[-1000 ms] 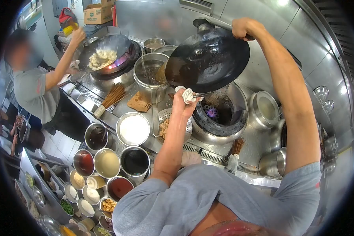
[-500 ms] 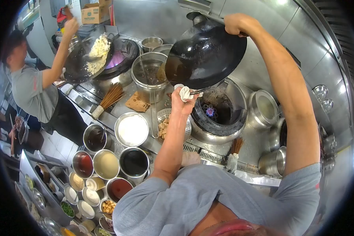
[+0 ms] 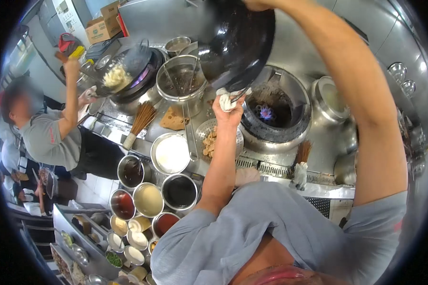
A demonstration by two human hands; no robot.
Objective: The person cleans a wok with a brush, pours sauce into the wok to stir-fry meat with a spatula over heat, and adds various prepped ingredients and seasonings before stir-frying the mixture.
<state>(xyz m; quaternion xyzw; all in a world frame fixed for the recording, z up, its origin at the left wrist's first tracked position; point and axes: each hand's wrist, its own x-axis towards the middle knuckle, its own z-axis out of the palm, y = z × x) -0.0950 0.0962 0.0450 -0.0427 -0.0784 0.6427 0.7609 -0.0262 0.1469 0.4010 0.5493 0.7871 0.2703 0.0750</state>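
My left hand (image 3: 229,115) is closed round the handle of a black wok (image 3: 238,42), with a white cloth (image 3: 227,100) between palm and handle. Raised and steeply tilted, the wok is cut off by the top of the view. My right hand (image 3: 259,4) is at the upper edge, close to the wok's rim and mostly out of frame. Half a second ago it was a fist round a ladle handle; the ladle itself is now hidden. Below and right of the wok, a burner (image 3: 276,107) shows a small blue flame (image 3: 266,113).
A strainer (image 3: 185,88) rests over a pot left of the wok. A perforated ladle (image 3: 223,128) holds brown pieces. Bamboo brushes (image 3: 142,118) and several sauce pots (image 3: 179,191) stand nearby. At left, a co-worker (image 3: 57,133) tosses food in another wok (image 3: 140,76).
The wok has tilted more steeply and risen toward the top of the view. My right hand has gone up to the frame's edge. The co-worker's wok has shifted onto its burner.
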